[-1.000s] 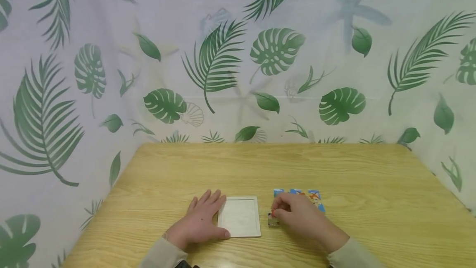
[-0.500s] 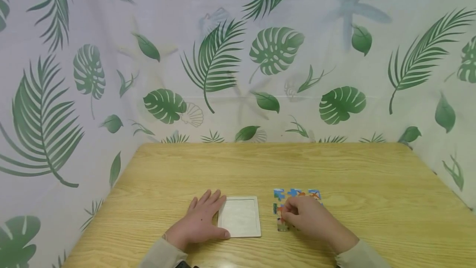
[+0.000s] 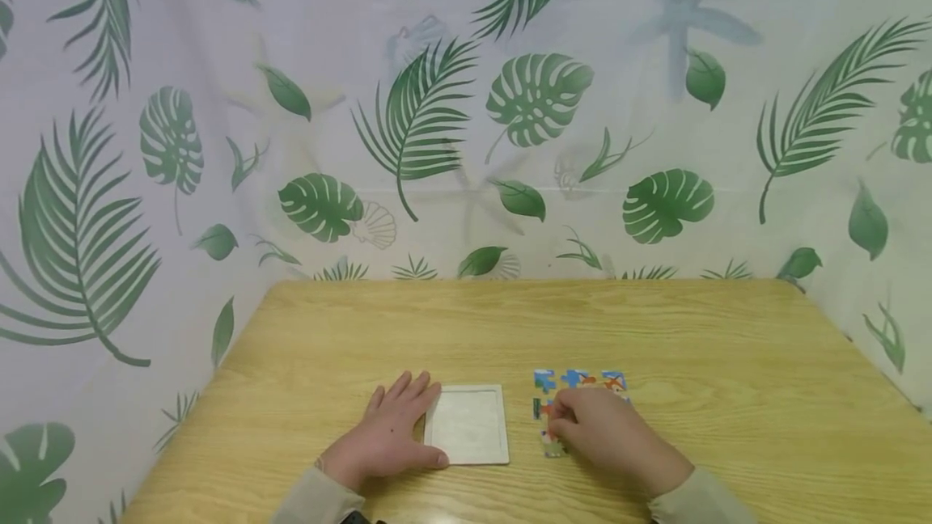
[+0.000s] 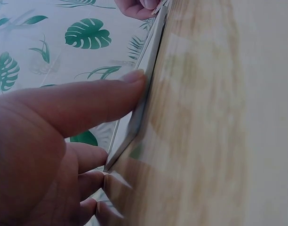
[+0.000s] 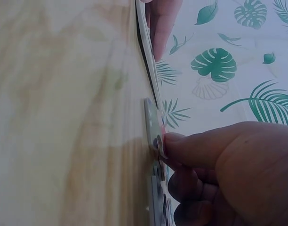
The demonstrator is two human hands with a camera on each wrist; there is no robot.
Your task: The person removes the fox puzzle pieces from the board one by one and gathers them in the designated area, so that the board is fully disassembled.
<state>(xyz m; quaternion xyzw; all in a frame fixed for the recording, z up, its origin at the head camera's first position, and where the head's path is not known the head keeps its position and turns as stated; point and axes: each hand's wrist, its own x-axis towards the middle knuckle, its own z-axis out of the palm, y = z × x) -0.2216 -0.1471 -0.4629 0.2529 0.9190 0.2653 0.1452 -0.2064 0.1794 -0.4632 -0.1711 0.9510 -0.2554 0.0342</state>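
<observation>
My left hand lies at the left side of a shallow white square puzzle tray, fingers spread. In the left wrist view, its thumb touches the tray's near edge. On the right, my right hand pinches a jigsaw piece between thumb and index finger, low over the table. Part of that piece shows below the fingertips in the head view. Other colourful jigsaw pieces, blue with orange, lie beyond and beneath the right hand, which hides several of them.
A light wood-grain table carries everything. Behind it and along both sides hangs a white cloth printed with green leaves. The tray stands between the two hands, left of the loose pieces.
My right hand has shifted slightly right with the pinched jigsaw piece, away from the tray, uncovering pieces at the left of the group. The left hand and tray stay put.
</observation>
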